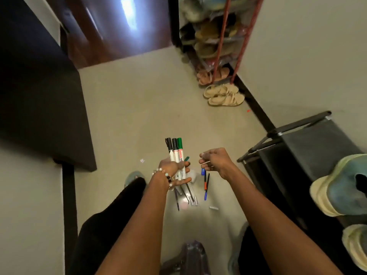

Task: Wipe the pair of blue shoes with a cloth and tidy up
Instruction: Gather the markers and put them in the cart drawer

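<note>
Blue, worn fabric shoes with pale yellowed soles are sitting at the right edge of the view on top of a low black fabric-and-metal rack, the upper one lying on its side; a second one is showing below it, cut off by the frame. No cloth is showing. The left hand, wearing a beaded bracelet with pearl-like beads at the wrist, is gripping a bundle of white-barrelled marker pens with black and green caps, caps pointing away from the person, with thinner pens sticking out of the bottom of the fist. The right hand is hovering just beside the left, its fingers curling loosely inward; whether they are pinching anything is hard to tell. Below the right hand, slim pens with blue and orange ends are lying on the pale grey floor, and a small grey cap is lying near them. Farther off, a pair of beige strappy sandals is resting on the floor near the black skirting, beside a tall red-framed shoe rack stuffed with footwear. The person's dark-trousered legs are framing the bottom of the view.
</note>
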A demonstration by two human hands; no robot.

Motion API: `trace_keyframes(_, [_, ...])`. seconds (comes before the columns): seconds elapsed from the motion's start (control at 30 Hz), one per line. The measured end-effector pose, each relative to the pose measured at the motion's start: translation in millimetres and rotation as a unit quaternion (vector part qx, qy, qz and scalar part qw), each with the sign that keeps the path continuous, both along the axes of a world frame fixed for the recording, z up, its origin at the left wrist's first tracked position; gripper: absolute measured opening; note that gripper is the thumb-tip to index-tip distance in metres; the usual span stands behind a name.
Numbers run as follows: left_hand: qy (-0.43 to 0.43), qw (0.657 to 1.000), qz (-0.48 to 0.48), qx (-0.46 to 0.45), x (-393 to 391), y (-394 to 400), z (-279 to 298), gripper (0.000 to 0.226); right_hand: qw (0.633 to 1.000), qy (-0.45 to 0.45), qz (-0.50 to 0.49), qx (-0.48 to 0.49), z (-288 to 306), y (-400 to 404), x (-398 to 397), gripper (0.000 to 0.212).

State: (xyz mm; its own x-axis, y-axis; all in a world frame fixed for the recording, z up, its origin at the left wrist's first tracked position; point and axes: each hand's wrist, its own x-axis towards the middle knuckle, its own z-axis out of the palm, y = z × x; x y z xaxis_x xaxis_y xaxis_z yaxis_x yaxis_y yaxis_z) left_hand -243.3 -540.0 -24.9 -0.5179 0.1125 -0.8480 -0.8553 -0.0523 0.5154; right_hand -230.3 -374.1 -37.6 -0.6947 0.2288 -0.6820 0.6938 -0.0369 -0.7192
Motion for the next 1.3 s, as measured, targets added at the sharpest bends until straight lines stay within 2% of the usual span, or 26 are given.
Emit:
trace_keyframes(0.17, [-0.064,0.995,0.024,-0.068,-17.2,-20.6,-114.4,0.019,0.994,-0.099,0.028,0.026,-139.8,-27.3,-26.8,0.008])
trace_keyframes(0.3, [-0.098,0.99,0.044,-0.095,-42.5,-27.3,-205.3,0.023,0.985,-0.121,0.056,0.108,-254.7,-47.9,-62.1,0.007])
trace_keyframes(0.37, [-0.108,0.988,0.048,-0.101,-52.7,-30.3,-246.8,0.022,0.981,-0.128,0.048,0.137,-296.3,-55.5,-84.4,0.015])
trace_keyframes(0.53, [-0.104,0.988,0.044,-0.109,-73.2,-34.1,-317.2,0.019,0.954,-0.138,0.037,0.264,-357.9,-75.7,-125.1,0.034])
trace_keyframes(0.67, [-0.1,0.988,0.056,-0.105,-77.9,-36.6,-330.5,0.019,0.95,-0.157,0.016,0.271,-367.7,-80.0,-126.3,0.039])
trace_keyframes(0.8, [-0.095,0.99,0.049,-0.094,-80.9,-35.3,-297.2,0.016,0.968,-0.14,-0.09,0.186,-326.7,-62.2,-118.2,0.039])
trace_keyframes(0.97, [-0.05,0.995,0.007,-0.087,-73.3,-20.4,-197.4,0.023,0.98,-0.051,-0.19,0.016,-206.3,-28.1,-84.2,0.028])
trace_keyframes(1.1, [-0.002,0.998,-0.066,-0.018,-34.6,15.0,-88.9,0.024,0.957,0.034,-0.27,-0.097,-79.5,2.0,-31.1,0.032])
trace_keyframes(1.23, [0.056,0.985,-0.155,0.051,32.9,64.2,4.4,0.02,0.929,0.096,-0.337,-0.116,31.9,33.1,60.2,0.035])
trace_keyframes(1.3, [0.084,0.974,-0.194,0.086,73.3,94.5,42.8,0.021,0.906,0.138,-0.382,-0.115,74.8,51.2,113.8,0.029])
